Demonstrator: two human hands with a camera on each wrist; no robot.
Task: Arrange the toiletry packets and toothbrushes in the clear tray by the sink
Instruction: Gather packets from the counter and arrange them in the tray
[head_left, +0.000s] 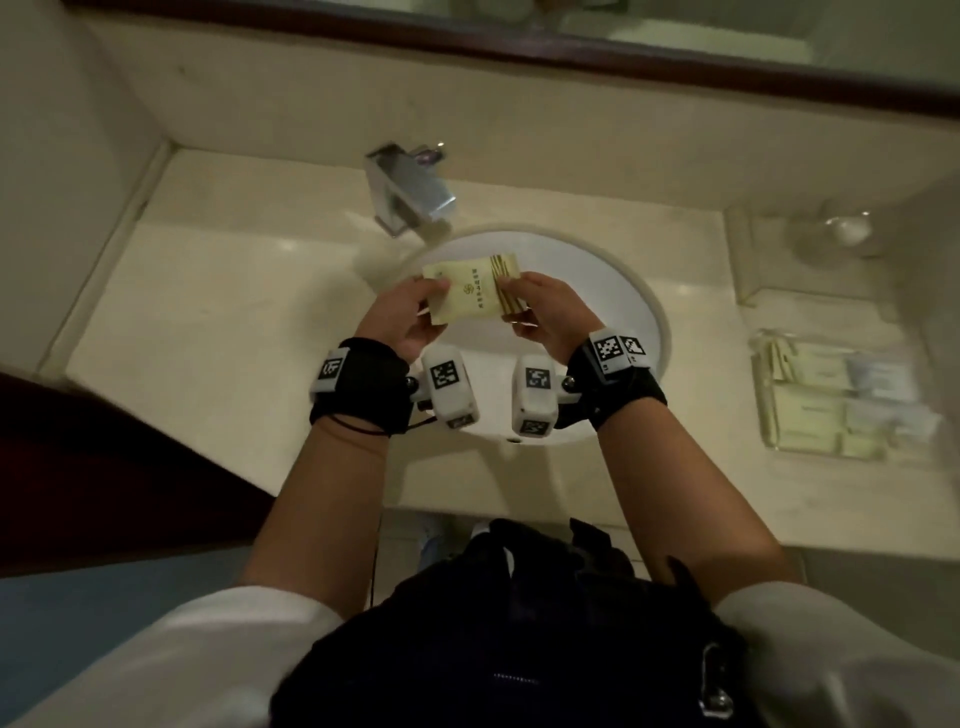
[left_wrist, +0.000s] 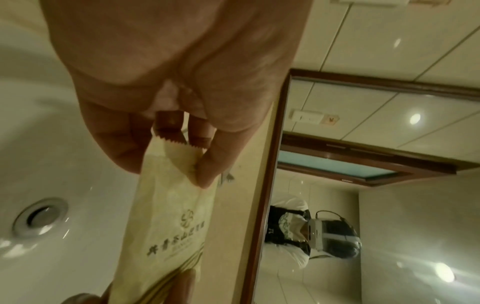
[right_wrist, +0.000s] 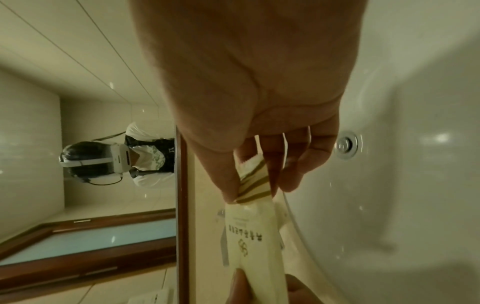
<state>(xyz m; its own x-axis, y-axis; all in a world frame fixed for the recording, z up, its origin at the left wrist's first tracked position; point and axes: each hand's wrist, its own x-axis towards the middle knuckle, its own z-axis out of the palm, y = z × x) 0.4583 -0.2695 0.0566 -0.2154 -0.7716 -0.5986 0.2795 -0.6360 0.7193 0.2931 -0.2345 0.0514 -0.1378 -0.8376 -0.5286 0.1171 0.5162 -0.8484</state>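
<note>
A pale yellow toiletry packet (head_left: 474, 287) with gold stripes at one end and a printed emblem is held flat above the white sink basin (head_left: 631, 291). My left hand (head_left: 415, 314) pinches its plain end (left_wrist: 179, 156). My right hand (head_left: 540, 312) pinches the striped end (right_wrist: 253, 181). The clear tray (head_left: 763, 410) sits on the counter to the right of the sink, with several pale packets (head_left: 815, 405) lying in it, blurred. I cannot make out any toothbrushes.
A chrome faucet (head_left: 408, 189) stands behind the basin, and the drain (left_wrist: 39, 217) shows below the packet. A clear stand (head_left: 748, 260) and a glass cup (head_left: 844, 231) sit at the back right. A wood-framed mirror (head_left: 519, 47) runs along the wall. A dark bag (head_left: 519, 623) hangs at my front.
</note>
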